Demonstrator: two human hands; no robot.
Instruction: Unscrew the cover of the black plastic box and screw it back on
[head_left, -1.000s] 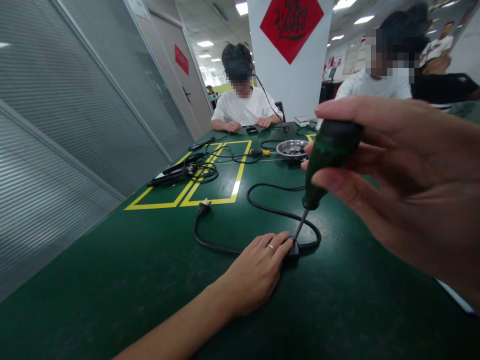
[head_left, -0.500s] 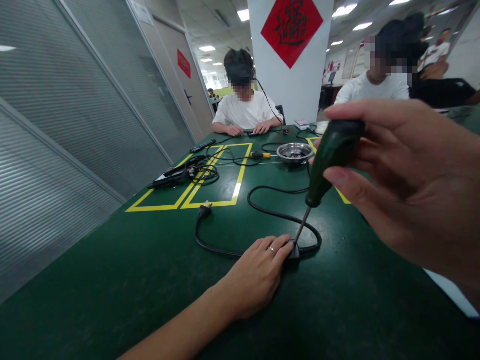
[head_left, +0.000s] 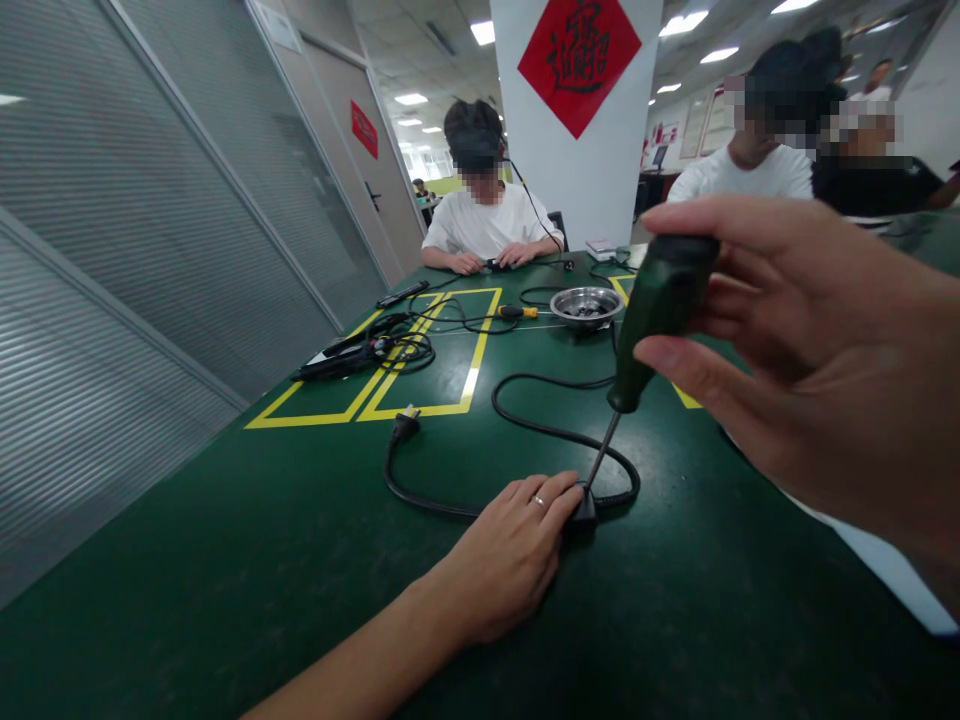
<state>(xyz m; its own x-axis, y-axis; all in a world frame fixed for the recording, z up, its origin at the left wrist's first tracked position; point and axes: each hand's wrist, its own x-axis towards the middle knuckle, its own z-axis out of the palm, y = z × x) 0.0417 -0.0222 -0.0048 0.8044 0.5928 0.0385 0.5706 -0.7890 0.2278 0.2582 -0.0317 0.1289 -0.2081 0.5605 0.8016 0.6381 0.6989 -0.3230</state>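
Note:
My right hand (head_left: 810, 340) grips a screwdriver (head_left: 654, 315) with a dark green handle, fingertips wrapped about its upper part. The shaft slants down, and its tip meets a small black plastic box (head_left: 586, 512) on the table. Over that box lies my left hand (head_left: 510, 560), a ring on one finger, holding it down and hiding most of it. A black cord (head_left: 431, 507) leads from under the left hand to a two-pin plug (head_left: 406, 424). Another black cord (head_left: 555, 432) curves away from the box's right side. The screw, if any, is too small to make out.
Farther back stand a metal bowl (head_left: 587, 308) with small dark parts inside and a yellow-and-black screwdriver (head_left: 519, 312). Tangled black cables and devices (head_left: 341, 355) lie left, by yellow tape outlines (head_left: 420, 411). Across the table a person (head_left: 487, 220) handles a dark object; another person (head_left: 750, 175) sits right.
The whole view has shifted slightly. The screwdriver remains on the black box in my right hand, and my left hand stays on the box.

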